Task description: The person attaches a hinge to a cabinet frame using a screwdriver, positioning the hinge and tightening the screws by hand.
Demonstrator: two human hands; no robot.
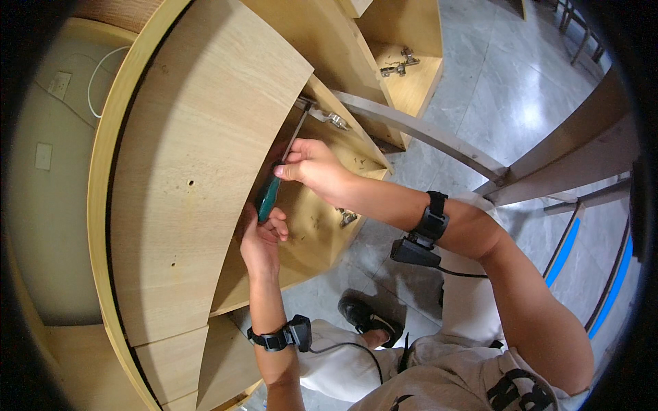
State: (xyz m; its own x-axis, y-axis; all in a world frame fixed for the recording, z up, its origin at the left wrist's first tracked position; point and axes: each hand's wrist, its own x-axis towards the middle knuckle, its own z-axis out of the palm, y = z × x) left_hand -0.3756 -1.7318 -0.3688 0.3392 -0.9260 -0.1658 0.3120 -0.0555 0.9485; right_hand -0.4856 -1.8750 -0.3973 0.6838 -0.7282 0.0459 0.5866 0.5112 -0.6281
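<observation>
A screwdriver with a green and black handle (268,198) slants upward inside an open wooden cabinet. Its shaft runs to a metal concealed hinge (329,118) on the upright wooden partition (354,123); the tip meets the hinge's inner end. My right hand (316,167) pinches the screwdriver where shaft and handle join. Lower down, my left hand (262,241) holds the butt of the handle between the thumb side and loosely curled fingers. Part of that hand is in shadow beside the cabinet top's edge.
Loose hinges (347,217) and scattered screws lie on the cabinet's bottom board (308,246). More hinges (398,67) sit in the farther compartment. A metal bar (421,128) joins a metal frame at right. The wooden top (205,138) overhangs the work. Cables trail from both forearm straps.
</observation>
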